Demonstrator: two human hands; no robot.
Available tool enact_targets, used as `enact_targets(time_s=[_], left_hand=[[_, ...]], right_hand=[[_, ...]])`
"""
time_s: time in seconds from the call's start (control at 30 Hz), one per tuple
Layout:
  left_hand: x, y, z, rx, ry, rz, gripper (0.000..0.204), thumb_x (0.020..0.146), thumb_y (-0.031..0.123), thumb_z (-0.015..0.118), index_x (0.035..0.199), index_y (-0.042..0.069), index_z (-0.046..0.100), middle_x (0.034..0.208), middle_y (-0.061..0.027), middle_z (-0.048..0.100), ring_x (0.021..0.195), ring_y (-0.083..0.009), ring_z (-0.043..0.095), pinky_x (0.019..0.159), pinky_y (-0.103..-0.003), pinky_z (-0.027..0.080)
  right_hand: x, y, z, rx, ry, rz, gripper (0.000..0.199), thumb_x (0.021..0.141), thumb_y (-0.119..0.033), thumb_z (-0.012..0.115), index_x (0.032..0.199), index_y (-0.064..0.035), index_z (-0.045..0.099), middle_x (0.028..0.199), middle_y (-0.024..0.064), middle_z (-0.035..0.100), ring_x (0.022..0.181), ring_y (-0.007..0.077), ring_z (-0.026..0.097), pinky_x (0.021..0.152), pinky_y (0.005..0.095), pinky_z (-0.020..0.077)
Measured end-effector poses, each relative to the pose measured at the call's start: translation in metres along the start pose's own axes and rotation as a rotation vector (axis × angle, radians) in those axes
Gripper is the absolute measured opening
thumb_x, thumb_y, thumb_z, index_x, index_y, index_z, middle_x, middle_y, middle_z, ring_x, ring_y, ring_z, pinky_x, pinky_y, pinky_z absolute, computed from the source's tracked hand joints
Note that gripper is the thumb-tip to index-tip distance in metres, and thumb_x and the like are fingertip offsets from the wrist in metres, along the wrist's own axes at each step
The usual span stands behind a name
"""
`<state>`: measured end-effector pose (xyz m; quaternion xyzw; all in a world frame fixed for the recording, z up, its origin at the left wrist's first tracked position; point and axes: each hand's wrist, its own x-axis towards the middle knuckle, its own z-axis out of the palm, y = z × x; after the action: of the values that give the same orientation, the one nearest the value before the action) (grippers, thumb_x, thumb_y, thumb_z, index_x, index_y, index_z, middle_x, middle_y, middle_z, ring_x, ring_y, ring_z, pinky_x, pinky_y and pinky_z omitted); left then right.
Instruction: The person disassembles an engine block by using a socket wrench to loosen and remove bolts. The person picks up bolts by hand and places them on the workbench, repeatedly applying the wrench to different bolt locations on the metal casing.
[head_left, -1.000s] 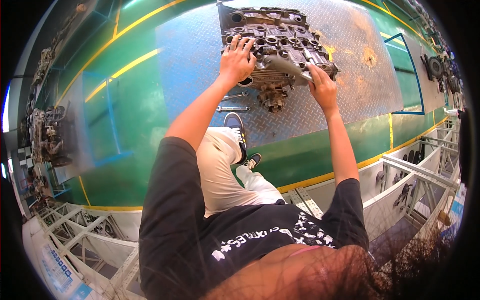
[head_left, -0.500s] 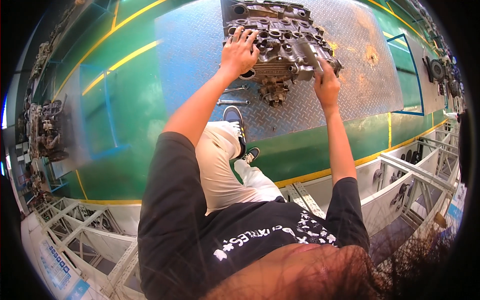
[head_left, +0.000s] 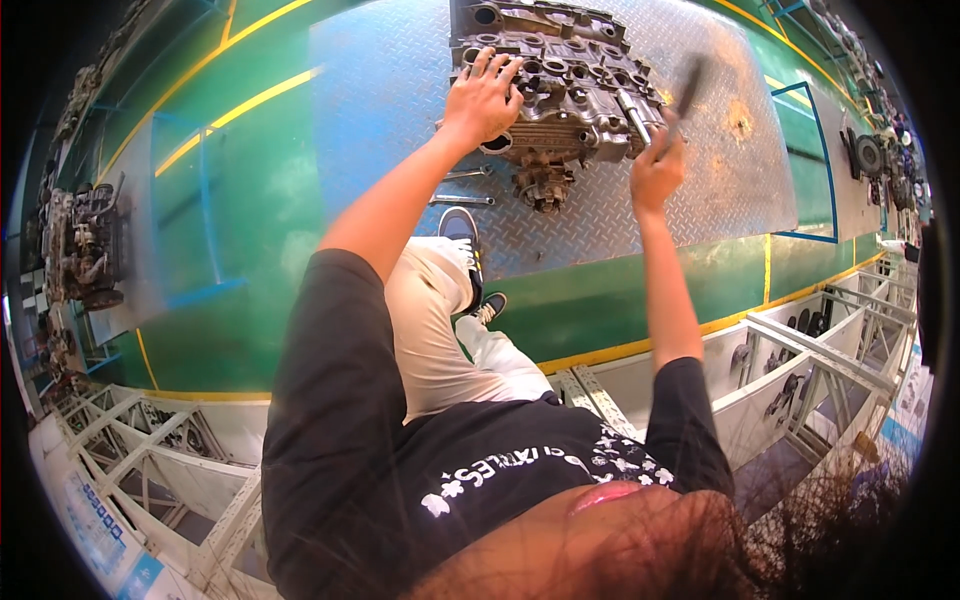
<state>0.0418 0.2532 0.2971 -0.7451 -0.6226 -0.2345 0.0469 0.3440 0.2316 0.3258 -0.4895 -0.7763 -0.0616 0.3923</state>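
Observation:
A grimy metal engine block (head_left: 560, 85), with round openings along its top, sits on a patterned steel plate. My left hand (head_left: 483, 100) lies on its left part, fingers spread and holding nothing. At the block's right end, my right hand (head_left: 657, 172) is closed around a long dark tool (head_left: 690, 88). That tool is smeared by motion and points up and away, so its exact kind is unclear. Beside my right fingers a shiny silver rod-shaped piece (head_left: 632, 117) slants across the engine; whether it is joined to the tool I cannot tell.
Two wrenches, one the nearer wrench (head_left: 463, 200), lie on the steel plate (head_left: 720, 190) left of the engine. My shoe (head_left: 460, 228) stands at the plate's near edge. White metal frames (head_left: 800, 350) line the area behind me. Another engine assembly (head_left: 85, 245) stands far left.
My right hand has swung the dark tool up and to the right, off the engine's right end. The silver piece there now shows clearly. My left hand stays on the block.

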Motion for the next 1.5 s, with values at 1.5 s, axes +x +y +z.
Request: enact_targets(time_s=[1.5], left_hand=[[0.000, 0.003, -0.005, -0.022, -0.045, 0.000, 0.054, 0.099, 0.035, 0.044, 0.149, 0.016, 0.053, 0.151, -0.0095, 0.056, 0.151, -0.0295, 0.036, 0.117, -0.050, 0.042]], right_hand=[[-0.121, -0.055, -0.152, 0.988, 0.510, 1.008, 0.036, 0.113, -0.040, 0.042, 0.105, -0.0068, 0.053, 0.100, 0.0094, 0.071, 0.103, 0.0259, 0.075, 0.044, 0.0246, 0.0452]])
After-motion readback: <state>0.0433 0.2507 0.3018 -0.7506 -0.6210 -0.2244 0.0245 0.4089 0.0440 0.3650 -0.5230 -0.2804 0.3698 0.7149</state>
